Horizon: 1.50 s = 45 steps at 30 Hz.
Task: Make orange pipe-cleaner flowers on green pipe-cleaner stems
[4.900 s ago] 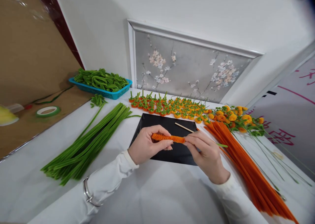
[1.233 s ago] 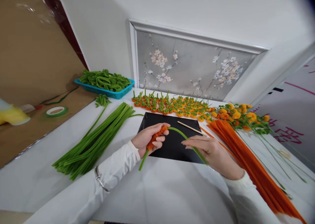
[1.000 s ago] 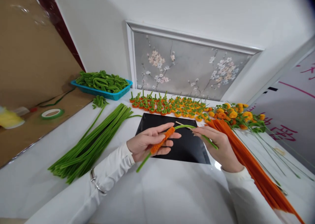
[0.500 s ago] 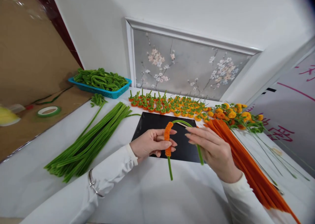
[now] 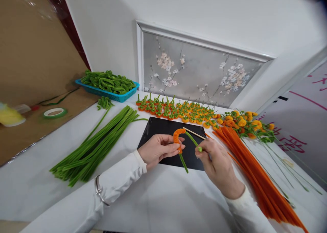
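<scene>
Between the thumb and fingers of my left hand [image 5: 159, 149] is an orange pipe cleaner coil [image 5: 176, 137], bent into a curve. A green pipe cleaner [image 5: 191, 137] runs through it, one end sticking out below the coil. My right hand [image 5: 219, 164] is closed around the other end, whose tip pokes out near the thumb. Under both hands lies a black board [image 5: 168, 124]. A thin pale stick [image 5: 194, 133] rests over the board, its right end hidden behind my right hand.
Left lies a bundle of green pipe cleaners [image 5: 97, 146]; right, an orange bundle [image 5: 250, 164]. Behind stand rows of small orange and yellow flower heads [image 5: 176, 110], a blue basket [image 5: 122, 97] of green pieces and finished yellow flowers [image 5: 241, 122]. Green tape [image 5: 55, 113] sits far left.
My right hand has closed from a looser hold and turned, pulling the green pipe cleaner straighter. The orange coil has bent into a tighter curve. The pale stick shows more fully.
</scene>
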Available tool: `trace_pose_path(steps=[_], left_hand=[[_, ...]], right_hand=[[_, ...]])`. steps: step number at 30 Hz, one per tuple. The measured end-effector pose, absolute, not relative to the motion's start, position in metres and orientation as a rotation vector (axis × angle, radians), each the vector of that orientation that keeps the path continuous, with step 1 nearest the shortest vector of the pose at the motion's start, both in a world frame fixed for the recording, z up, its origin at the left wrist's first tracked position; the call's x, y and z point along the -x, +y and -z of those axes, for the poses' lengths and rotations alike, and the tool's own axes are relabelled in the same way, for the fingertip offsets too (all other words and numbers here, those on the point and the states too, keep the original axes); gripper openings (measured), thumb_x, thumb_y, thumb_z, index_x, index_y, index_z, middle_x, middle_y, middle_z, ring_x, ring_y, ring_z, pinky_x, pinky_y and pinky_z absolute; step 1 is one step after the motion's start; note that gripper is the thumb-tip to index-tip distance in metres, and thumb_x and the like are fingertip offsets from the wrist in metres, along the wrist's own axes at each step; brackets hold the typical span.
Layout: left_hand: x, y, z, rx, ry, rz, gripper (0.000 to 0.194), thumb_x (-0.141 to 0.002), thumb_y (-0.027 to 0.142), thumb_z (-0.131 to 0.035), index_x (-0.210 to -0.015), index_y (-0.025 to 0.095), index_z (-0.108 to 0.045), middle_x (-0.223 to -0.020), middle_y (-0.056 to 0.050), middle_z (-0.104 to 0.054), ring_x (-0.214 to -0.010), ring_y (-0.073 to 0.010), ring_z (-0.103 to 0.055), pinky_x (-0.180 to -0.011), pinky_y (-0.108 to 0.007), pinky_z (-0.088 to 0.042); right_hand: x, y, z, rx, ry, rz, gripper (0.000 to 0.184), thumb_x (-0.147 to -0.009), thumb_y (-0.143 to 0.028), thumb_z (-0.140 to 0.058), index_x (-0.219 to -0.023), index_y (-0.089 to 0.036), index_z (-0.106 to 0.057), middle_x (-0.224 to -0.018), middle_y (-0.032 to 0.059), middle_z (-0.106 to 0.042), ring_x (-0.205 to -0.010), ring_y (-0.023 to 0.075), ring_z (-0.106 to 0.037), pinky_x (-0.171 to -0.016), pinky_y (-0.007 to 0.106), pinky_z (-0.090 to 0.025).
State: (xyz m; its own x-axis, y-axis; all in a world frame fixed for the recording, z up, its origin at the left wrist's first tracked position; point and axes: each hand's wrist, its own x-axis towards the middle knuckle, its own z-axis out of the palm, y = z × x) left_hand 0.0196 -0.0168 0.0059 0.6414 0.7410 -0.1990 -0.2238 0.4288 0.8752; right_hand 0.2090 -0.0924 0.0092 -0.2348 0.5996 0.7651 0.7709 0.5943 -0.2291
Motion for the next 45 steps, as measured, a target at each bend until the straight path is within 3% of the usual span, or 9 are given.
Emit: trace_pose_path(steps=[2,7,17,24,29,33,37,41,45], left_hand=[[-0.020,-0.015,-0.004,-0.915,0.646,-0.689,0.014,-0.067,0.019,-0.078,-0.078,0.013,-0.072,-0.117,-0.008,-0.065,-0.086,-0.0129,-0.068,-0.065,-0.015,-0.055],[-0.022,-0.011,-0.002,-0.817,0.667,-0.780,0.004,-0.075,0.015,-0.072,-0.079,0.013,-0.071,-0.084,-0.006,-0.072,-0.081,-0.0125,-0.068,-0.064,-0.014,-0.056],[-0.028,-0.015,0.000,-0.812,0.698,-0.864,0.007,-0.073,0.016,-0.073,-0.080,0.016,-0.072,-0.086,-0.004,-0.072,-0.084,-0.0146,-0.068,-0.067,-0.020,-0.058],[-0.030,-0.018,0.003,-0.867,0.781,-0.896,0.018,-0.066,0.025,-0.079,-0.081,0.018,-0.073,-0.087,-0.003,-0.073,-0.070,-0.0066,-0.063,-0.056,-0.010,-0.048],[-0.034,-0.023,0.007,-0.837,0.712,-0.880,0.017,-0.066,0.023,-0.079,-0.080,0.017,-0.074,-0.085,-0.002,-0.073,-0.064,-0.0047,-0.060,-0.056,-0.011,-0.047],[-0.038,-0.028,0.005,-0.790,0.660,-0.862,0.018,-0.063,0.020,-0.081,-0.079,0.014,-0.074,-0.079,-0.002,-0.072,-0.067,-0.0060,-0.062,-0.064,-0.013,-0.050],[-0.037,-0.028,0.003,-0.722,0.632,-0.872,0.016,-0.064,0.018,-0.081,-0.077,0.013,-0.072,-0.077,-0.002,-0.073,-0.066,-0.0060,-0.063,-0.065,-0.013,-0.052],[-0.034,-0.026,0.002,-0.653,0.618,-0.894,0.008,-0.071,0.012,-0.075,-0.077,0.012,-0.071,-0.078,-0.002,-0.072,-0.064,-0.0044,-0.064,-0.063,-0.010,-0.053],[-0.034,-0.026,0.003,-0.640,0.615,-0.887,0.005,-0.073,0.010,-0.073,-0.077,0.012,-0.070,-0.080,-0.003,-0.072,-0.063,-0.0040,-0.064,-0.062,-0.009,-0.054]], right_hand=[[-0.208,-0.091,-0.008,1.125,-1.966,0.147,0.013,-0.090,-0.019,-0.052,-0.079,-0.019,-0.059,-0.066,0.0013,-0.062,-0.060,0.0151,-0.055,-0.057,0.028,-0.044],[-0.205,-0.090,-0.003,1.161,-1.942,-0.020,0.009,-0.086,-0.021,-0.060,-0.083,-0.021,-0.068,-0.078,0.0027,-0.068,-0.070,0.0144,-0.062,-0.065,0.025,-0.049],[-0.188,-0.091,0.004,1.382,-1.959,0.184,0.024,-0.087,-0.022,-0.052,-0.064,-0.018,-0.057,-0.066,0.0008,-0.057,-0.053,0.0091,-0.049,-0.051,0.023,-0.035],[-0.183,-0.091,0.006,1.388,-1.929,0.440,0.030,-0.086,-0.022,-0.052,-0.056,-0.018,-0.050,-0.051,-0.0032,-0.049,-0.046,0.0092,-0.044,-0.052,0.026,-0.031],[-0.178,-0.091,0.007,1.372,-1.964,0.491,0.032,-0.087,-0.022,-0.051,-0.056,-0.019,-0.050,-0.049,-0.0030,-0.051,-0.045,0.0099,-0.047,-0.054,0.028,-0.033],[-0.177,-0.090,0.008,1.347,-1.960,0.478,0.026,-0.090,-0.021,-0.050,-0.065,-0.019,-0.055,-0.053,-0.0019,-0.057,-0.047,0.0109,-0.051,-0.055,0.028,-0.036],[-0.180,-0.088,0.009,1.278,-1.963,0.349,0.011,-0.092,-0.022,-0.050,-0.088,-0.016,-0.058,-0.074,0.0030,-0.067,-0.059,0.0133,-0.060,-0.061,0.027,-0.045],[-0.185,-0.088,0.008,1.180,-1.980,0.173,0.018,-0.093,-0.015,-0.045,-0.104,-0.017,-0.059,-0.091,0.0067,-0.067,-0.080,0.0157,-0.064,-0.071,0.027,-0.052],[-0.187,-0.088,0.009,1.086,-1.902,0.208,0.022,-0.090,-0.009,-0.046,-0.101,-0.020,-0.062,-0.094,0.0068,-0.067,-0.082,0.0147,-0.064,-0.073,0.027,-0.054]])
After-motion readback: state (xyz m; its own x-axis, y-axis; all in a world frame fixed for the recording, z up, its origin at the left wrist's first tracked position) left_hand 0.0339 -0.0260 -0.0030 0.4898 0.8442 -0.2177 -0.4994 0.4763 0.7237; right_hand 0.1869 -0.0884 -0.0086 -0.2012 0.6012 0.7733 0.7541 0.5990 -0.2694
